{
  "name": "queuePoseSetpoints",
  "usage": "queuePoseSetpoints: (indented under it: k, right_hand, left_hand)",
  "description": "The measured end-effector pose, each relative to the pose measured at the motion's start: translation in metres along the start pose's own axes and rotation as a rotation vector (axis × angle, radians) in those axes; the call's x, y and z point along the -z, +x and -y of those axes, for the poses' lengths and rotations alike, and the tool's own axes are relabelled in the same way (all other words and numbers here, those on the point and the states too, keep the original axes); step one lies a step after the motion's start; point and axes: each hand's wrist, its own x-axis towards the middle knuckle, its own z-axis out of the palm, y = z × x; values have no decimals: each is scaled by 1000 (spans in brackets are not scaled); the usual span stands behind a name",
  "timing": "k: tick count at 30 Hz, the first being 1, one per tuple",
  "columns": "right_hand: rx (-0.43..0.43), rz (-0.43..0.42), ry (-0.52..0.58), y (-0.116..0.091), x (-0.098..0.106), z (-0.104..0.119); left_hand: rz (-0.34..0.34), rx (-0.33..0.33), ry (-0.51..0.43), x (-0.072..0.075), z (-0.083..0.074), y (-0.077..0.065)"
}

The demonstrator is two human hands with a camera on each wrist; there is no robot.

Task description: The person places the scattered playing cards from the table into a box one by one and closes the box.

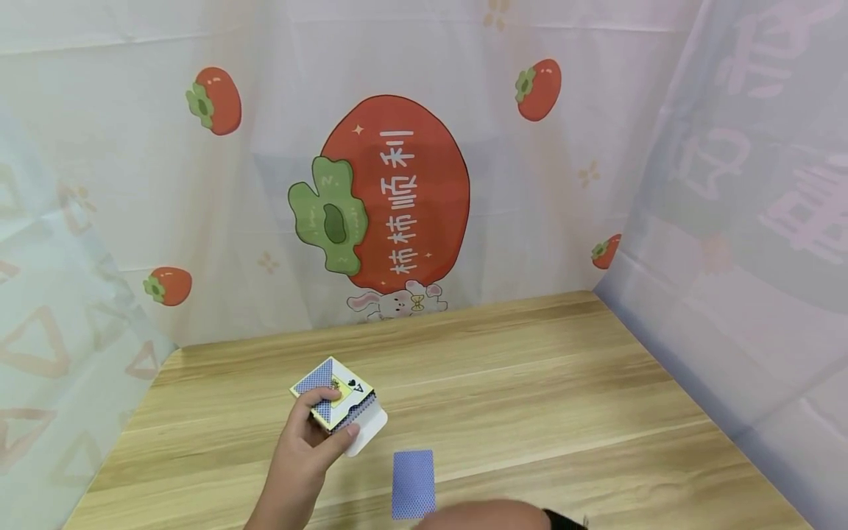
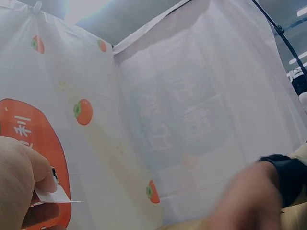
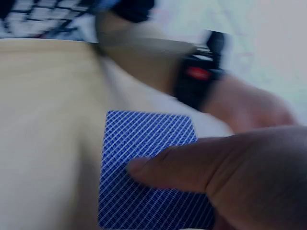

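Note:
My left hand [image 1: 301, 449] grips a playing-card box [image 1: 320, 383] with a blue-checked top and a spade ace mark. The box is tilted and its white end flap [image 1: 368, 430] hangs open. Part of the flap [image 2: 53, 195] shows beside that hand in the left wrist view. On the table lies a blue-backed playing card [image 1: 414, 482], just beyond my right hand [image 1: 486, 517], which is mostly cut off by the head view's lower edge. In the right wrist view, that hand's thumb presses on a blue-backed playing card [image 3: 139, 136]; whether others lie beneath is hidden.
The wood-grain table [image 1: 563, 397] is bounded at the back and sides by white cloth curtains [image 1: 265, 73] printed with persimmons. A dark band [image 3: 196, 79] circles my left wrist, and another wristband [image 2: 287, 179] my right.

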Motion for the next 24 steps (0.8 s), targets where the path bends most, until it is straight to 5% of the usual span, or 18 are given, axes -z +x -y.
queuePoseSetpoints:
  k: [1, 2, 3, 5, 8, 13, 24]
  right_hand:
    - [121, 168, -144, 14, 15, 3]
    - [177, 332, -163, 29, 31, 7]
    - [129, 484, -120, 40, 46, 13]
    - [153, 428, -89, 54, 57, 15]
    - [10, 349, 110, 68, 62, 18]
    - [-157, 176, 403, 73, 60, 16]
    - [-263, 17, 498, 73, 71, 16]
  left_hand:
    - [3, 5, 1, 0, 0, 0]
    - [4, 11, 2, 0, 1, 0]
    - [5, 20, 2, 0, 2, 0]
    - [8, 39, 0, 0, 3, 0]
    - [22, 56, -4, 0, 6, -1]
    - [62, -11, -20, -2, 10, -1]
    - [118, -14, -38, -5, 10, -1]
